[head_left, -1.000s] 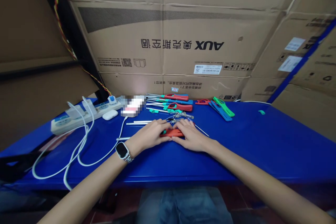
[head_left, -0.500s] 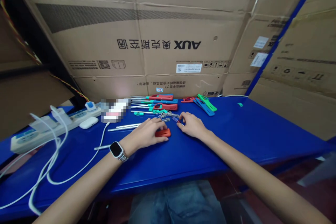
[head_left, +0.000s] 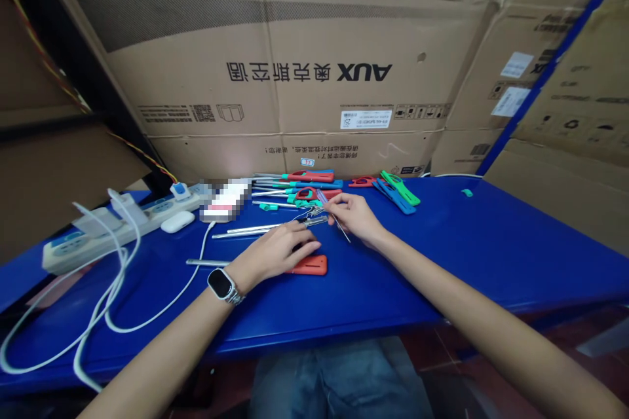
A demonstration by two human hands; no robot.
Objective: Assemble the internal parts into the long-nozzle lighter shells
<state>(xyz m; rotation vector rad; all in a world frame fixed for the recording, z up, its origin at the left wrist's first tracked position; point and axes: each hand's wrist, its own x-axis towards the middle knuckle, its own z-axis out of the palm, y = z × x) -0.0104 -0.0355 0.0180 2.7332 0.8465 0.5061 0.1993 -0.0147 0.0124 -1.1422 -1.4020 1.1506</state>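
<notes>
One bare right hand (head_left: 358,215), on my feed, pinched a screwdriver (head_left: 322,198), its clear purplish handle toward eleven o'clock, thin metal shaft toward five. Partly beneath the left hand (head_left: 275,250), whose grip I couldn't tell, lay an orange-red lighter (head_left: 314,266) on the glossy blue table (head_left: 403,294), flat slotted handle at four o'clock, silvery tube at nine.

Right grip (head_left: 362,217) holds a screwdriver (head_left: 322,197); left grip (head_left: 275,249) is over a red-orange lighter (head_left: 312,266)

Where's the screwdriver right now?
In the head view, the screwdriver is near the middle, held in the right hand, to the right of the left hand and beyond the orange handle.
</notes>
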